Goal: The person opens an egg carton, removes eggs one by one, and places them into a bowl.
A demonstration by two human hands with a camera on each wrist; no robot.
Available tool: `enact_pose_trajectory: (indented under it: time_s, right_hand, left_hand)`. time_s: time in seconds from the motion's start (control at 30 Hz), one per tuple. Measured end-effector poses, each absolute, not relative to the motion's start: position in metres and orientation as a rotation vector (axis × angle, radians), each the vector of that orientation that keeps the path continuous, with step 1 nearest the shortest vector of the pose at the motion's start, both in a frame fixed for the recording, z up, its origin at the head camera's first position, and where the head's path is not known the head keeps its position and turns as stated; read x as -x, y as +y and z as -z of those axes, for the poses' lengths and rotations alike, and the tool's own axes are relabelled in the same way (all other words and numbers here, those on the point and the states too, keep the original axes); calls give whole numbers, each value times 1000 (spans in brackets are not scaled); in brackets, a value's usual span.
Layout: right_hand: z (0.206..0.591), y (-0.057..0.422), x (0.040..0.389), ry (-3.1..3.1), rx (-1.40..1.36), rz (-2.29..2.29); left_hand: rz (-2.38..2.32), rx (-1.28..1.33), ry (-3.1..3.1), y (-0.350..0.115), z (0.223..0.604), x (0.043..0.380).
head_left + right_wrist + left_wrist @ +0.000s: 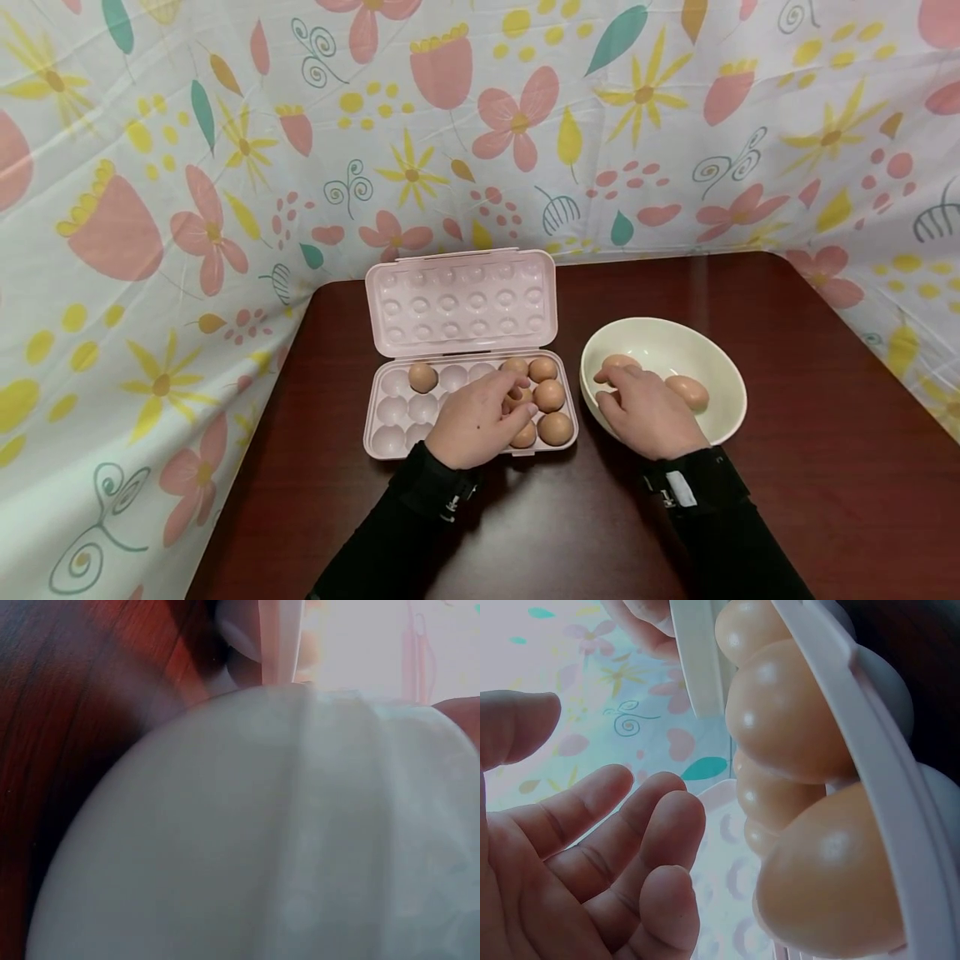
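Observation:
My left hand hovers over the pink egg tray, its fingers loosely bent. In the left wrist view the palm and fingers of the left hand hold nothing and are apart from the eggs. Several brown eggs sit at the tray's right side; a single egg stands in its back row at left. My right hand reaches into the cream bowl, fingers over an egg, thumb spread away. Another egg lies right of that hand. The bowl's wall hides most of the right wrist view.
The tray's pink lid stands tilted back behind it. Both containers rest on a dark red-brown table. A flower-printed cloth hangs behind the table and at its sides.

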State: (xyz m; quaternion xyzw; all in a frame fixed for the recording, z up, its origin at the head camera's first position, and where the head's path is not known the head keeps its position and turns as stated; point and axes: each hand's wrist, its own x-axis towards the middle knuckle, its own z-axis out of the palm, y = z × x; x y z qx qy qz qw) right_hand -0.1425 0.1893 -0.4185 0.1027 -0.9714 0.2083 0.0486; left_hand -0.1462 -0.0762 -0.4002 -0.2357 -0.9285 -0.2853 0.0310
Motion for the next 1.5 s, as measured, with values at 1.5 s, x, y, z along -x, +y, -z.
enact_pose_trajectory:
  time_s: [1.5]
  right_hand:
    - [414, 114, 158, -2663, -712, -698]
  left_hand:
    - [446, 367, -2997, -161, 402, 188]
